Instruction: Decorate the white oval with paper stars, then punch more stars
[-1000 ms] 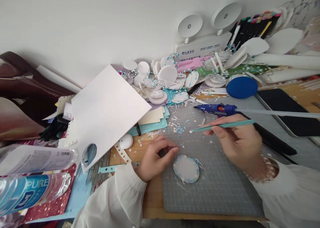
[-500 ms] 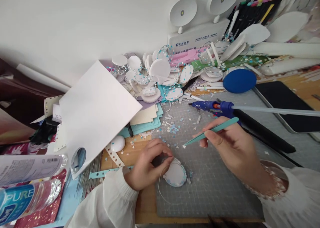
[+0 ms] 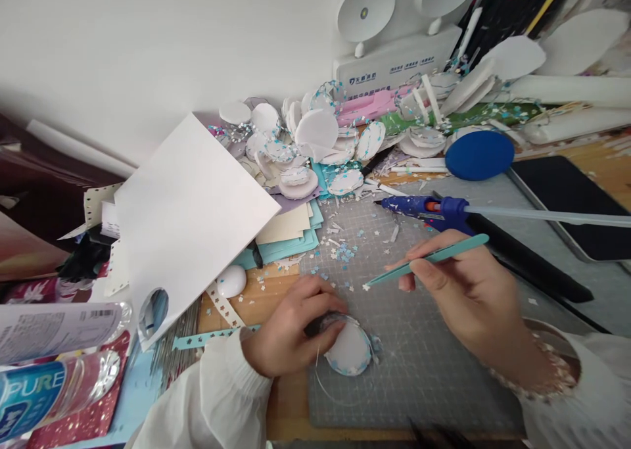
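Nearest me, over the near left part of the gray cutting mat (image 3: 419, 390), is the white disc (image 3: 349, 352), its rim dotted with pale blue and white bits; I cannot tell whether it rests flat or is slightly raised. My left hand (image 3: 296, 327) has thumb and curled fingers closed about its far left edge, and a thin wire (image 3: 324, 388) loops out on the near side. To the right, my right hand (image 3: 470, 288) pinches the teal tweezers (image 3: 431, 259) between thumb and fingers, their tips pointing left above the mat, a small white star (image 3: 366, 287) at the point. Left of my left hand lies a teal punched strip (image 3: 207, 337), with a white dome (image 3: 231, 281) a little farther off. Beyond the tweezers, loose stars (image 3: 345, 250) scatter across the mat, and farther right sits the blue glue gun (image 3: 419, 207), with a dark-screened phone (image 3: 574, 199) at far right. Farther still are a blue oval (image 3: 480, 155), a heap of white discs (image 3: 315, 133) and, against the wall, a two-headed lamp (image 3: 394, 64).
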A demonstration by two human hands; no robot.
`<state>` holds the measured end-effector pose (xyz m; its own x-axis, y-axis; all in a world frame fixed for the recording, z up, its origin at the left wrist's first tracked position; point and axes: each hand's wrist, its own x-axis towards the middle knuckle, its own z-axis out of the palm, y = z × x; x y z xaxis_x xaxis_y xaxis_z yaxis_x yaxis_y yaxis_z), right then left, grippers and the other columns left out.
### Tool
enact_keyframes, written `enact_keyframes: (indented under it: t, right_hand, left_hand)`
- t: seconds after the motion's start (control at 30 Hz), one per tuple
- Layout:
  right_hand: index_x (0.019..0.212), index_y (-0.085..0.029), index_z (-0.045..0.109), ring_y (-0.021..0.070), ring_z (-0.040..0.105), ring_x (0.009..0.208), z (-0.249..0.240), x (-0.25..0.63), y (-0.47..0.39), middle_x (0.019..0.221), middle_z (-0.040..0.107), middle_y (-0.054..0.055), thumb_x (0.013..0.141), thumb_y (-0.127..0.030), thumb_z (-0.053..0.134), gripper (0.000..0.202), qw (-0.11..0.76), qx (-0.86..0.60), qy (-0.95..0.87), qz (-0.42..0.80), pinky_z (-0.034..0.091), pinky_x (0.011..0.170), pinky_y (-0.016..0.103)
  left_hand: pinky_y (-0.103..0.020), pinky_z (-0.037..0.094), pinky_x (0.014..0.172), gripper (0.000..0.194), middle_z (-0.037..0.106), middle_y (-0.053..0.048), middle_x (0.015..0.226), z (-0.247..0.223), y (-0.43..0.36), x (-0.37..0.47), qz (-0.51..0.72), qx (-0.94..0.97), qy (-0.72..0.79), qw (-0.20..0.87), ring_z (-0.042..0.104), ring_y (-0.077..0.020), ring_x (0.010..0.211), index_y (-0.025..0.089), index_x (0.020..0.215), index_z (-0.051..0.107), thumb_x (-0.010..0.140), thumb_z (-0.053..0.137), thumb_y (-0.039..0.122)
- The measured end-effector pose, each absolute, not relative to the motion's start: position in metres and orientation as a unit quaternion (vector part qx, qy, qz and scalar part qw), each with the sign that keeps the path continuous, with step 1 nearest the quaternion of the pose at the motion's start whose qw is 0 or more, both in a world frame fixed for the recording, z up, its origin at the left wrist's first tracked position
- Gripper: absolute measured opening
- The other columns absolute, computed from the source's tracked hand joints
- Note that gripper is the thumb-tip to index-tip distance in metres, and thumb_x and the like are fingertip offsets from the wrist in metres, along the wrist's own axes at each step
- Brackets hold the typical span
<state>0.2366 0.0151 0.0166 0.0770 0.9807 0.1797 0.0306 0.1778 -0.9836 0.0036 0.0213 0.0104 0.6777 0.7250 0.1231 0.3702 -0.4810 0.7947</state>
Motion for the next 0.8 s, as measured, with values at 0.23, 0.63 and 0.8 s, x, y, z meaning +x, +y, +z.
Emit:
enact_keyframes:
  t: [0.23,0.63,0.8]
  right_hand:
    - [0.09,-0.025,0.059,0.011,0.064,0.058,0.018,0.2352,0.0166,0.075,0.064,-0.001,0.09,-0.027,0.061,0.003,0.567,-0.465,-0.535,0.419,0.057,0.055,0.023]
    - [0.092,-0.025,0.057,0.0104,0.065,0.061,0.0189,0.2296,0.0087,0.081,0.06,0.0,0.09,-0.013,0.055,0.012,0.538,-0.424,-0.622,0.38,0.056,0.058,0.023]
    - [0.094,-0.024,0.057,0.0095,0.065,0.062,0.0166,0.2299,0.0089,0.081,0.059,0.0,0.088,-0.007,0.054,0.018,0.526,-0.422,-0.644,0.362,0.055,0.06,0.022]
  left_hand:
    - [-0.024,0.047,0.068,0.009,0.064,-0.007,0.083,0.0099,0.0186,0.0044,0.294,0.797,0.371,0.375,0.058,-0.0147,0.075,0.012,0.095,0.063,0.09,0.055,0.012]
    - [-0.02,0.044,0.056,0.007,0.063,-0.003,0.068,0.0112,0.0126,0.0106,0.355,0.77,0.415,0.33,0.056,-0.011,0.06,0.011,0.091,0.066,0.088,0.06,0.013]
    - [-0.021,0.046,0.056,0.007,0.065,-0.004,0.07,0.0085,0.0113,0.0113,0.357,0.752,0.428,0.352,0.057,-0.0119,0.061,0.012,0.091,0.066,0.088,0.061,0.016]
